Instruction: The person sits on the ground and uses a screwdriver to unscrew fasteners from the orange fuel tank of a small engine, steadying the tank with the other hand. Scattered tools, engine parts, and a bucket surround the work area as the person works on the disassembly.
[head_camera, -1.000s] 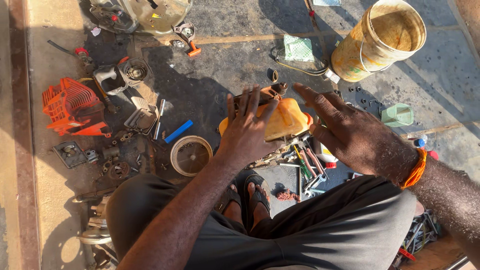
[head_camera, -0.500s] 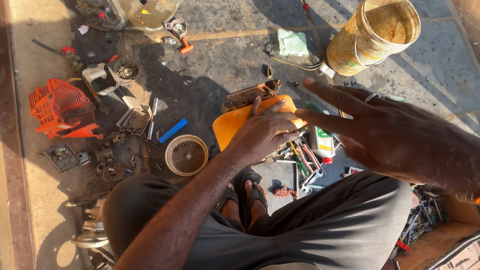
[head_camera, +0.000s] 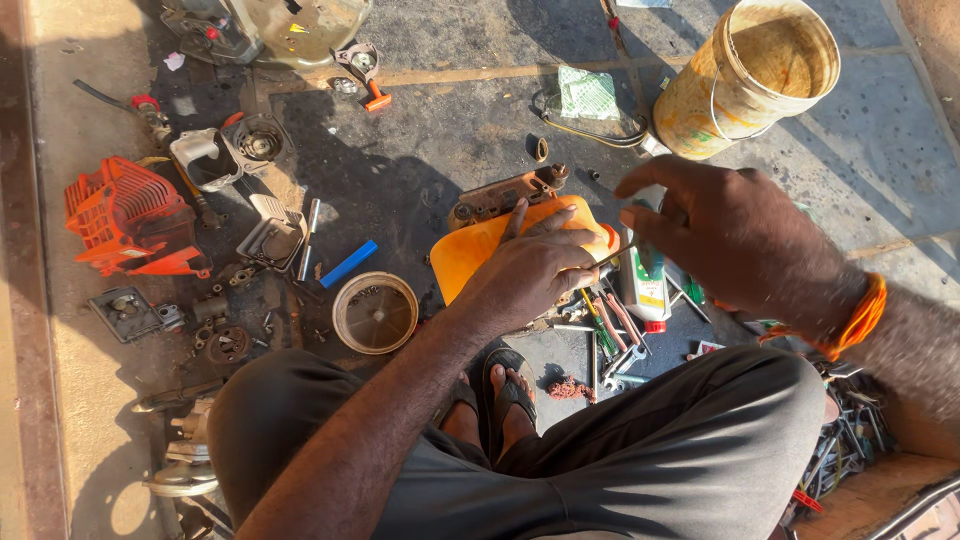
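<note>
While the floor (head_camera: 450, 120) is strewn with dismantled machine parts, an orange tank-like plastic part (head_camera: 470, 255) is seen at the middle of the view, pinned under the left hand (head_camera: 530, 275). Its uncovered end sticks out at nine o'clock from that hand, whose fingers (head_camera: 560, 228) are laid flat and slightly spread over its top, pressing rather than pinching. A yellowed bucket (head_camera: 750, 85) is stood at one o'clock from the orange part. An orange slatted cover (head_camera: 125, 215) is found well apart at nine o'clock. The right hand (head_camera: 735, 235) is held at three o'clock from the orange part, fingers curled loosely together; whether anything is pinched in them cannot be told. A round cream ring (head_camera: 375, 313) lies at seven o'clock, near the left forearm. A small white bottle (head_camera: 645, 285) is placed just below the right hand.
</note>
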